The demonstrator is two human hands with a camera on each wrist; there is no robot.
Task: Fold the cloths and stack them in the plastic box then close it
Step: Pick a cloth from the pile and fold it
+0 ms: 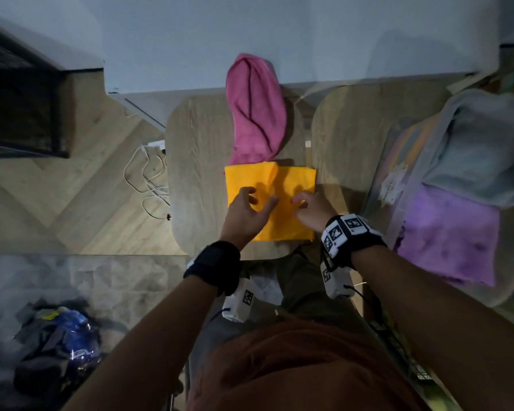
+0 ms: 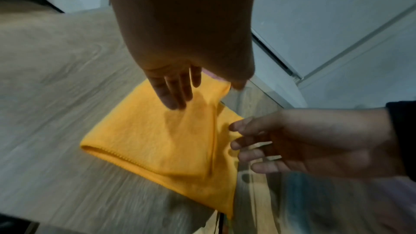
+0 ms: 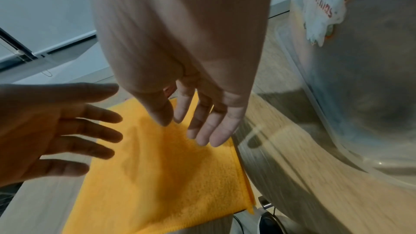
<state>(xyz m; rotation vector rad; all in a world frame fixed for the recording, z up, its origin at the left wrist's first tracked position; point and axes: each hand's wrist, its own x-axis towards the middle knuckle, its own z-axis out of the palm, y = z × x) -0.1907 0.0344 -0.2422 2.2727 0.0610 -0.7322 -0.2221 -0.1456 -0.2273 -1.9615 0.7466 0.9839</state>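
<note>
A folded yellow cloth (image 1: 282, 185) lies flat on the small wooden table (image 1: 196, 149). Both hands hover just over it with straight, spread fingers. My left hand (image 1: 247, 203) is above its left half, my right hand (image 1: 309, 206) above its right half; neither grips the fabric. The wrist views show the same yellow cloth (image 2: 157, 141) (image 3: 162, 170) under loose fingers (image 2: 173, 93) (image 3: 207, 127). A crumpled pink cloth (image 1: 254, 111) lies beyond it at the table's far edge. The clear plastic box (image 1: 410, 161) stands to the right, with a purple cloth (image 1: 448, 235) and a grey cloth (image 1: 481, 149) on it.
A second wooden table (image 1: 347, 134) stands to the right, under the box. White cables (image 1: 149, 179) lie on the floor left of the table. A dark heap of bags (image 1: 57, 336) sits at the lower left. A wall (image 1: 250, 34) rises just behind the tables.
</note>
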